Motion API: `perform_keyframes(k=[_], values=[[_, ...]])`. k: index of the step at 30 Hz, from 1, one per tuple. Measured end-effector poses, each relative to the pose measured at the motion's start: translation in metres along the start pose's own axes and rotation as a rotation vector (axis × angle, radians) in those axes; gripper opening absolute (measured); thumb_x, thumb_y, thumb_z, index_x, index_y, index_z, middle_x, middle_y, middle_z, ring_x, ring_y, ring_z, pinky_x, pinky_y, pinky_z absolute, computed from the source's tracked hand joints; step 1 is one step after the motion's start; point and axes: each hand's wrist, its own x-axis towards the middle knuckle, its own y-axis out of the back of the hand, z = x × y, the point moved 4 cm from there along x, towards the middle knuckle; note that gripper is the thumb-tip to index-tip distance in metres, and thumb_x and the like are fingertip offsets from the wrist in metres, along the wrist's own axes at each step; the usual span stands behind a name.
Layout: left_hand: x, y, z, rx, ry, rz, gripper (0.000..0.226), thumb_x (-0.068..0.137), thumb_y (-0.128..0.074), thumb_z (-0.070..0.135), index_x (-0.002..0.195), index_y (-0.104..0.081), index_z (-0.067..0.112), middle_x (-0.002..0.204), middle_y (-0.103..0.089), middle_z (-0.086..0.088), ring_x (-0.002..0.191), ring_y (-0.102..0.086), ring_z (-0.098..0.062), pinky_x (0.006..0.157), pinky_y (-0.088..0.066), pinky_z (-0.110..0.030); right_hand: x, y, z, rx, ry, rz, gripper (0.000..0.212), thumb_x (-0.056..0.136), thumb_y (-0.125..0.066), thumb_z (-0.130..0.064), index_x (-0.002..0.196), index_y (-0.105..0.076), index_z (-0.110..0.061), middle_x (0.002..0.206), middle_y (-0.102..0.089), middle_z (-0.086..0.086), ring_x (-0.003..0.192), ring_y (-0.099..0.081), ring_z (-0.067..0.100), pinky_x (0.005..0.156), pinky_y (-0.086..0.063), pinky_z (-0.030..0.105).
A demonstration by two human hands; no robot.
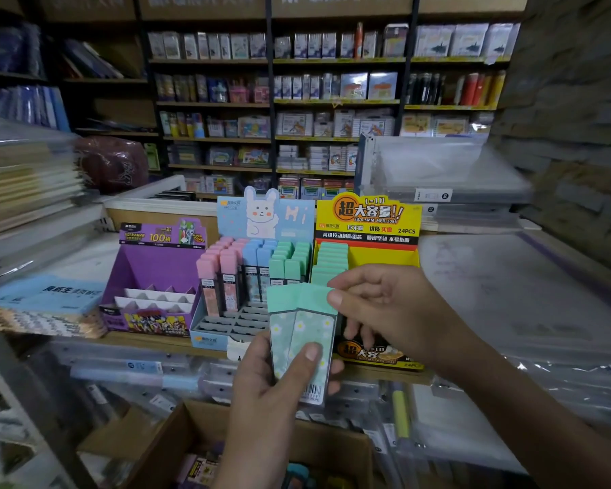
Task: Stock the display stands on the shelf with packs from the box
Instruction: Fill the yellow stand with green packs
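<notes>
Left hand [272,393] grips two mint-capped packs [304,333] upright in front of the stands, thumb pressed across their faces. Right hand [385,308] pinches the cap of the right-hand one.

Head view, progress: the blue stand [207,338] holds pink, blue and green packs at the back, with its front slots vacant. The yellow stand [367,220] is part filled, and the purple stand [149,270] shows bare dividers. Judged roughly half done.

The box [177,435] sits open below the wooden shelf [145,341]. Stocked stationery racks [332,100] line the rear wall.

Head view, close, facing forward-down at shelf [149,342].
</notes>
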Motion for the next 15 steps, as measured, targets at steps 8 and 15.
perform_keyframes(k=[8,15], values=[[-0.001,0.016,-0.004,0.050,0.051,0.113,0.035,0.072,-0.078,0.044,0.107,-0.077,0.035,0.114,-0.077,0.000,0.104,-0.074,-0.022,0.090,-0.057,-0.048,0.000,0.007,-0.003,0.073,0.008,0.080,0.014,0.088,-0.073,-0.002,0.101,-0.067,-0.002,0.073,-0.070,0.022,0.049,-0.064,0.016,0.044,-0.050,0.024],[0.004,0.034,0.006,0.101,-0.006,0.179,0.024,0.099,-0.055,0.021,0.099,-0.078,0.029,0.098,-0.079,-0.013,0.090,-0.076,-0.029,0.074,-0.061,-0.038,0.011,0.026,-0.005,0.002,0.121,0.203,0.011,0.089,-0.071,-0.001,0.096,-0.067,-0.009,0.072,-0.070,0.012,0.057,-0.068,0.021,0.052,-0.057,0.029]])
